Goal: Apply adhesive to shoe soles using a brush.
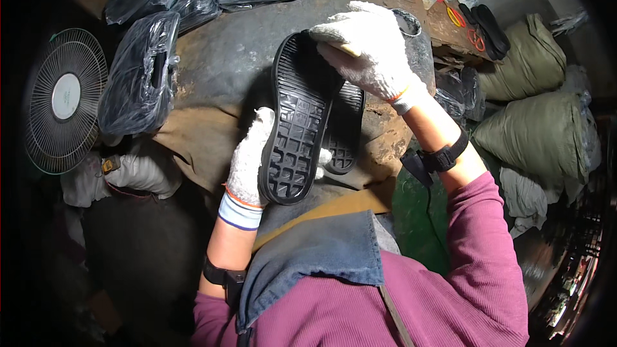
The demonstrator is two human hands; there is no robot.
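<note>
A black shoe sole (294,148) stands tilted in front of me, its ribbed and gridded face turned up. My left hand (250,154), in a white knit glove, is closed on its left edge, and the fingertips come out on the right side. Behind it is a second black sole (347,132), partly hidden by the first. My right hand (366,48), also gloved, is closed at the top end of the front sole. A pale yellow bit (350,49) shows between its fingers; what it belongs to is hidden.
Clear-wrapped black soles (138,74) are piled at the worktable's (212,58) left and back. A round fan (66,96) stands far left. Beyond my right hand lies a round dish (406,22). Scissors (475,40) lie on a side shelf, above stuffed green sacks (536,132).
</note>
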